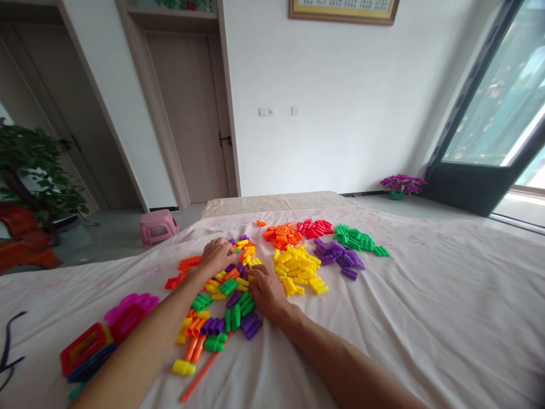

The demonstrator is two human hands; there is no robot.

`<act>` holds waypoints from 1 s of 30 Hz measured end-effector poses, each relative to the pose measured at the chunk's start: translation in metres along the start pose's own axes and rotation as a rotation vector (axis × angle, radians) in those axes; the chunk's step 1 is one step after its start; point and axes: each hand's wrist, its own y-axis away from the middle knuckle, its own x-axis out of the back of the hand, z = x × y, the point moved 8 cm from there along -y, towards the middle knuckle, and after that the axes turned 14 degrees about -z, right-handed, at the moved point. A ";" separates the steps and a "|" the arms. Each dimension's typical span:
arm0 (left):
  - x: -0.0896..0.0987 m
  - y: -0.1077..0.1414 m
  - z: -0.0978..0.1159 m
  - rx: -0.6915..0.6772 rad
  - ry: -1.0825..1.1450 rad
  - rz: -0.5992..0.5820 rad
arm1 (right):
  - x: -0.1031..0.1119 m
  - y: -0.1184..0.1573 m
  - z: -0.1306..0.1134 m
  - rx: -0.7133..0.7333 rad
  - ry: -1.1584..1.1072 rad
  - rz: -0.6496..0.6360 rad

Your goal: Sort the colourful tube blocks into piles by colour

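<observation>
A mixed heap of plastic pieces [230,286] in green, purple, orange and yellow lies on the cloth. My left hand [216,255] reaches over the back of this heap, fingers bent among the pieces; what they hold, if anything, is hidden. At the heap's right side is my right hand [267,288], its fingers curled at yellow pieces, and its grip cannot be made out. Just right of it lies a yellow pile [296,267]. Behind and beyond that are an orange pile [283,235], a red pile [315,228], a purple pile [339,255] and a green pile [357,238].
Colourful plastic frames [87,347] sit at the left beside my left forearm. An orange stick [202,375] lies near the front. Dark glasses [9,352] are at the far left edge. A pink stool [159,227] stands on the floor beyond the cloth [404,318].
</observation>
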 end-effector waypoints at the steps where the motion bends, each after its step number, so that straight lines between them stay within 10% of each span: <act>1: 0.004 0.009 -0.009 0.002 0.009 -0.020 | 0.000 0.000 0.002 -0.008 -0.006 0.000; 10: 0.034 0.129 -0.108 0.210 -0.077 -0.106 | -0.006 -0.004 0.007 -0.018 0.018 -0.017; 18: 0.006 0.181 -0.130 0.360 -0.061 -0.268 | -0.006 -0.003 0.008 -0.012 0.020 -0.001; 25: 0.006 0.204 -0.082 0.166 0.094 -0.026 | -0.004 -0.003 0.010 -0.038 0.008 0.002; 30: -0.038 0.212 -0.011 -0.071 0.114 -0.083 | -0.005 -0.004 0.008 -0.033 0.009 -0.004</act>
